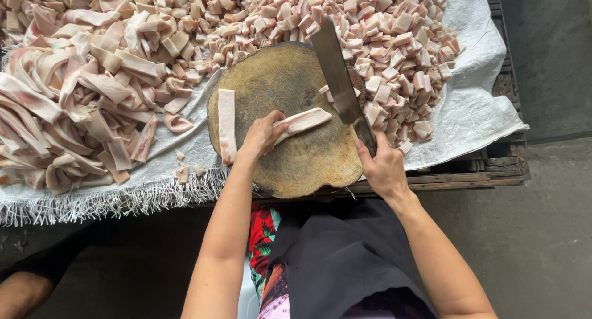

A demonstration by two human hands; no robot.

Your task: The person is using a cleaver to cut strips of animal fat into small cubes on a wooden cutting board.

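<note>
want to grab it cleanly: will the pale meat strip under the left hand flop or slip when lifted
The strip will probably flop: long strips in the pile lie curled and draped. It looks glossy and fatty, so it may slip from the left hand. It seems light, thin against the round chopping block.

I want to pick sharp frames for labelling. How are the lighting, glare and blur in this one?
Head view: soft, even daylight with only faint shadows under the round chopping board; no strong glare on the cleaver blade; left hand, right hand and pork strip look sharp, without motion blur; the wide lens bends the edges slightly.
</note>
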